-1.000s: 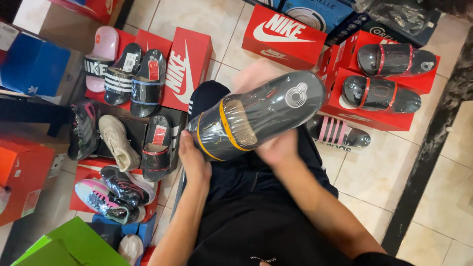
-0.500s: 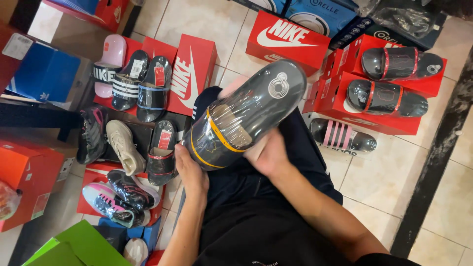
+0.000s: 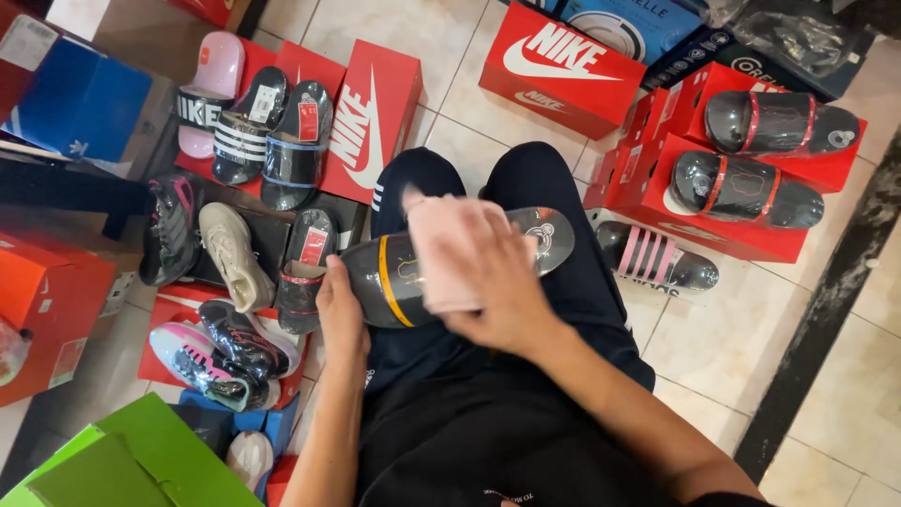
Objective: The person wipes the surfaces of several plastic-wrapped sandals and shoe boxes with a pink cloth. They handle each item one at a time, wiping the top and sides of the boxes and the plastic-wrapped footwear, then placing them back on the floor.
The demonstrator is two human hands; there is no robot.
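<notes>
**Slide held over lap, cloth pressed on top**

While resting across the lap above the tiled floor (image 3: 826, 376), slide (image 3: 394, 277) lies nearly level, long axis running left to right, one end toward the sneakers, the other (image 3: 549, 235) toward the red boxes (image 3: 657, 178). Wrapped in clear film, so probably light, slightly springy, and slippery. Best gripped at an end, thumb over the edge. Left hand (image 3: 340, 314) cups the near end, fingers closed on it. Right hand (image 3: 502, 286) presses a pink cloth (image 3: 441, 249) flat onto the middle, fingers spread over the cloth.
</notes>
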